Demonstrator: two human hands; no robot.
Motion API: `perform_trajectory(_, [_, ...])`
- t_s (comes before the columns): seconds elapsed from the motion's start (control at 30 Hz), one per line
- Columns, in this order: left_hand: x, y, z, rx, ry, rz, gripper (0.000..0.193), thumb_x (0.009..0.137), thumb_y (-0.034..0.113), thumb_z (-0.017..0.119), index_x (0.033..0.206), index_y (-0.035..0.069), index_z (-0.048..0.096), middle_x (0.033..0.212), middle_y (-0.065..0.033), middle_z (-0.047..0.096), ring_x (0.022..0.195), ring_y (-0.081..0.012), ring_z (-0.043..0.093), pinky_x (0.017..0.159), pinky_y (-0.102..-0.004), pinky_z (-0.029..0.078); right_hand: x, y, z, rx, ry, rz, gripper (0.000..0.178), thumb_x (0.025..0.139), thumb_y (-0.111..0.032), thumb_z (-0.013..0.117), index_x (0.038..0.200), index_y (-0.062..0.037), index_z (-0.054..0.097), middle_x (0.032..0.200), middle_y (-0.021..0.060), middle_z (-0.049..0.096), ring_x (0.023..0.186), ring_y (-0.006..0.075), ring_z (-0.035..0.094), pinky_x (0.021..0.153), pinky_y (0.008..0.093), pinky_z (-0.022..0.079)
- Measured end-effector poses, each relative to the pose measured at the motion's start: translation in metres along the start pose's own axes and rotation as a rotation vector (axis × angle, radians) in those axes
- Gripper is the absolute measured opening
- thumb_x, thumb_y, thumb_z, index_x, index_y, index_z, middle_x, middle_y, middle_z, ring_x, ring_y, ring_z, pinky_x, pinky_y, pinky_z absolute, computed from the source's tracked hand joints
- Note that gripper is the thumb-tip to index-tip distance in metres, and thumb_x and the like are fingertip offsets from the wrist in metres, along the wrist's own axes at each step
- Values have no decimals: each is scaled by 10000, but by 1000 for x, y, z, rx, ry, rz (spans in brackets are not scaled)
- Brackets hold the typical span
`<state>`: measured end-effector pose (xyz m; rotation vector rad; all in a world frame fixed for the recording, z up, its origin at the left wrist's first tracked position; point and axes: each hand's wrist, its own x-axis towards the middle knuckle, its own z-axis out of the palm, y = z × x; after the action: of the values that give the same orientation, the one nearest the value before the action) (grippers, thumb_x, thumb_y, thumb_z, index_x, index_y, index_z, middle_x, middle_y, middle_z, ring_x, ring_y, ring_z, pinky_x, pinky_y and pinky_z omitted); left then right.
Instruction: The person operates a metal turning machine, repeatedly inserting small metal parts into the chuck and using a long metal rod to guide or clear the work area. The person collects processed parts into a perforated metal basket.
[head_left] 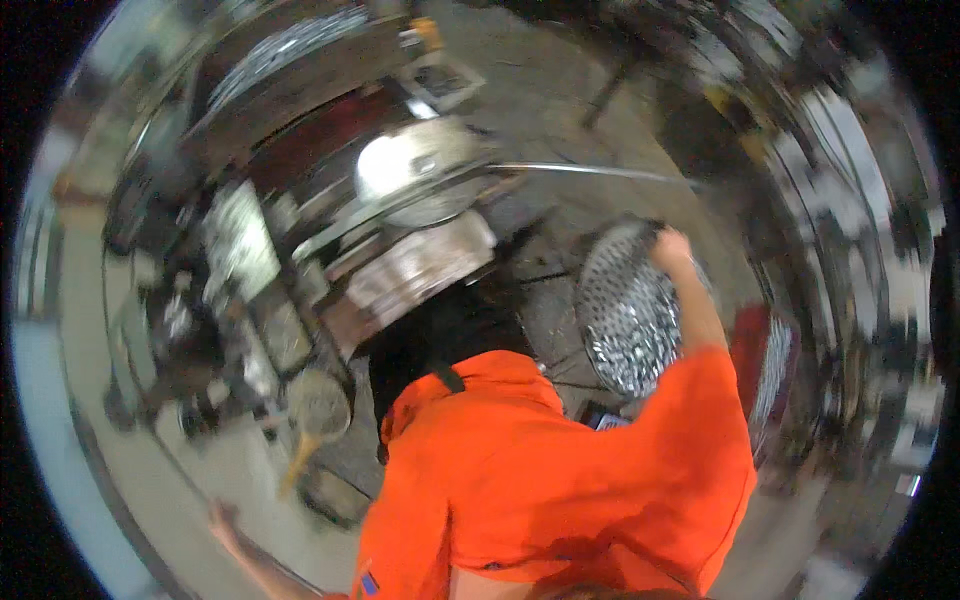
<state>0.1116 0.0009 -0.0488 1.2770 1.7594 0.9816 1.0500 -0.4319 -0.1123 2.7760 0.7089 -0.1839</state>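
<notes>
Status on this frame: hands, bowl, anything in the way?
Left hand out left, grip blurred. Right hand at far rim of bowl, grip unclear. Shiny pieces inside. Rod beyond bowl, not blocking right hand.

No text, number or sign can be read; the patch (370, 583) on the sleeve (405, 535), lower left, is blurred.

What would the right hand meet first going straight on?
Past the perforated basket at the right hand, probably the thin silvery rod crossing ahead; its height is unclear, so the hand might pass over or under.
</notes>
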Motion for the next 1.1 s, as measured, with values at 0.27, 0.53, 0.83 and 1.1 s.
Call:
perform_trajectory(0.27, [-36,24,-10,54,38,-166,391,773,291,688,936,-40,561,670,-63,552,568,-160,563,522,-285,472,10,1,6,-66,165,-135,375,589,-285,666,872,-39,680,1071,186,568,1028,359,534,896,383,439])
perform_trajectory(0.53, [-40,42,-4,58,33,-65,366,786,308,669,921,-21,580,643,-59,555,537,-148,559,516,-297,493,-51,-161,-122,750,272,-579,364,574,-98,614,927,-63,697,1155,203,565,1065,325,552,898,338,432])
perform_trajectory(0.83, [-79,58,8,796,182,57,439,751,299,637,1037,-18,532,757,-217,598,731,-387,588,661,-431,461,-163,-491,-310,900,264,-1710,388,546,-71,562,911,-50,690,1172,198,544,1072,340,525,915,361,413])
perform_trajectory(1.1, [-144,45,2,764,201,-105,486,762,217,636,1185,13,510,816,-244,611,798,-398,592,688,-448,467,-177,-630,-313,285,138,-1668,347,549,-138,587,852,-3,689,1104,220,568,1018,369,511,891,375,423])
